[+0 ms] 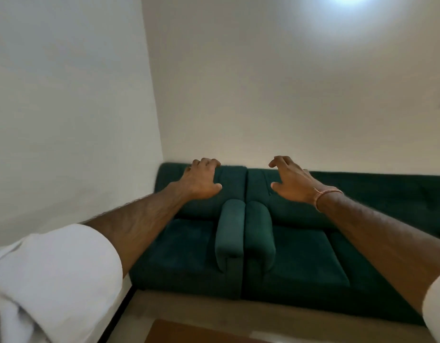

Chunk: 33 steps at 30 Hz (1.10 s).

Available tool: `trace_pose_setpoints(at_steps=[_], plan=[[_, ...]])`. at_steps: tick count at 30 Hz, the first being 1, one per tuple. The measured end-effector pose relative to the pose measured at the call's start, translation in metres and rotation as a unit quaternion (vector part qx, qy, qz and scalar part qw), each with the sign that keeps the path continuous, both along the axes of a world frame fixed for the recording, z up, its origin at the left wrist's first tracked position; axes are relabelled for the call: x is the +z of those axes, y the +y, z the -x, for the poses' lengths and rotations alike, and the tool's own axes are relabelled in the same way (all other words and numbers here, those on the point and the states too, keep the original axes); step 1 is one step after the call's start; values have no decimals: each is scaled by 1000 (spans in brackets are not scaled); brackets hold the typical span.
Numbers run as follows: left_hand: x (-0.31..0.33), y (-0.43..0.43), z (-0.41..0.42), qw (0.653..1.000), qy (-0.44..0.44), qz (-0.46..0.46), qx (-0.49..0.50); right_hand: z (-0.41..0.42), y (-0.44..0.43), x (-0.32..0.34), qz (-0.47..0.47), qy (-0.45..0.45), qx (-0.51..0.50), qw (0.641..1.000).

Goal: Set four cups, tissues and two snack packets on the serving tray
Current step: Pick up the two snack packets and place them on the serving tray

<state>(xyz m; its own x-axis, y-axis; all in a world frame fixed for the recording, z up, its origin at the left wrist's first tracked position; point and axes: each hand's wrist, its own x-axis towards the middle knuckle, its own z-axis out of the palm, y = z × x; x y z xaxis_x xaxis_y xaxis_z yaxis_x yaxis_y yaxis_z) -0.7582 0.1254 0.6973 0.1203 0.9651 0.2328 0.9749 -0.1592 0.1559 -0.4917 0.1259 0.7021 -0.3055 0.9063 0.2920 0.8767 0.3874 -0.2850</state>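
Observation:
No cup, tissue, snack packet or tray shows in the head view. My left hand (201,179) is stretched out in the air ahead of me, palm down, fingers curled loosely and holding nothing. My right hand (292,179) is held out level with it, fingers spread and slightly bent, also holding nothing. A thin thread band circles the right wrist. White sleeves cover both upper arms. The two hands are roughly a shoulder's width apart.
A dark green sofa (300,256) with two padded armrests (246,233) side by side stands against the white wall (263,95). A corner of a brown wooden table (179,334) shows at the bottom edge. Pale floor lies between the table and the sofa.

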Motion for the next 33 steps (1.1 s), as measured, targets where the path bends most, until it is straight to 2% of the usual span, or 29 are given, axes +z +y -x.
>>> trace_pose_setpoints(at_steps=[7, 17, 27, 33], plan=[[-105, 21, -104, 995, 7, 79, -65, -116, -10, -111, 88, -23, -82, 992], [-299, 22, -303, 968, 14, 216, -130, -330, -38, -280, 208, -8, -172, 963], [-473, 3, -531, 919, 49, 324, -219, -541, -115, -453, 327, 16, -266, 907], [-566, -31, -663, 884, 32, 369, -286, -654, -171, -549, 371, 22, -344, 863]])
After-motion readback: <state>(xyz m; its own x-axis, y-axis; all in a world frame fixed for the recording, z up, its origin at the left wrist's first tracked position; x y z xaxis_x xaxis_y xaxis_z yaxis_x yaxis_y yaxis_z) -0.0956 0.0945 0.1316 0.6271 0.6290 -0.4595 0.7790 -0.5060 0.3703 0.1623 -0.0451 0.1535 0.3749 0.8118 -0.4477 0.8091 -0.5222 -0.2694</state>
